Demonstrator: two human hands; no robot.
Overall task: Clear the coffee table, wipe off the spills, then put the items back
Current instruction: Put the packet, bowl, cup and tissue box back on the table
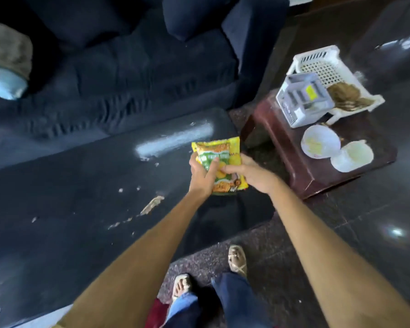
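Observation:
A yellow and green snack packet (217, 152) is held above the right end of the dark coffee table (81, 190). My left hand (202, 177) grips its left side with fingers curled over the front. My right hand (247, 172) pinches its right edge. Crumbs and a pale smear of spill (152, 204) lie across the tabletop, with a white streak (175, 140) near the far edge.
A small red-brown side table (317, 176) to the right carries a white basket (327, 65), a grey container (303, 100) and two white bowls (321, 141). A dark blue sofa (128, 67) runs behind the coffee table. My feet stand on a carpet (223, 259).

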